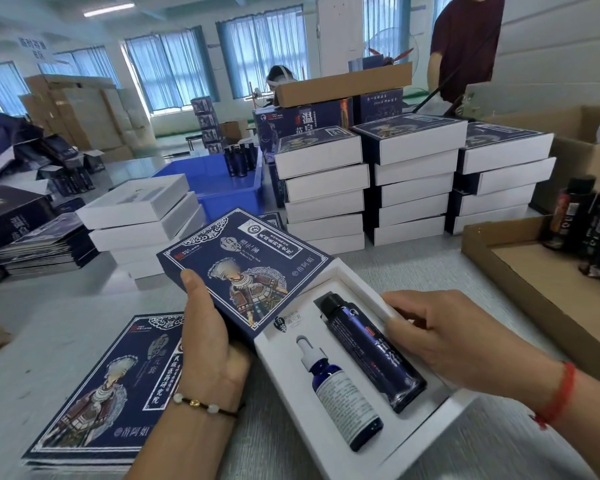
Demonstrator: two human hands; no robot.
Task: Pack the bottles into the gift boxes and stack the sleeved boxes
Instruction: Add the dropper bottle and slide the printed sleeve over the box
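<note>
An open white gift box [426, 415] lies on the table in front of me. In its insert lie a small blue dropper bottle [340, 393] and a taller dark bottle [371, 351] with a black cap. My right hand [465, 337] grips the box's right rim, fingers curled over the edge beside the tall bottle. My left hand [208, 344] holds a dark blue printed sleeve [243, 268] at its near edge, tilted over the box's far left corner. Three stacks of sleeved boxes [413, 181] stand behind.
Flat blue sleeves [97, 393] lie in a pile at the near left. Unsleeved white boxes [142, 220] are stacked at the left, a blue bin [219, 188] with bottles stands behind. A cardboard tray [520, 271] with dark bottles [586, 223] is on the right. People work at the back.
</note>
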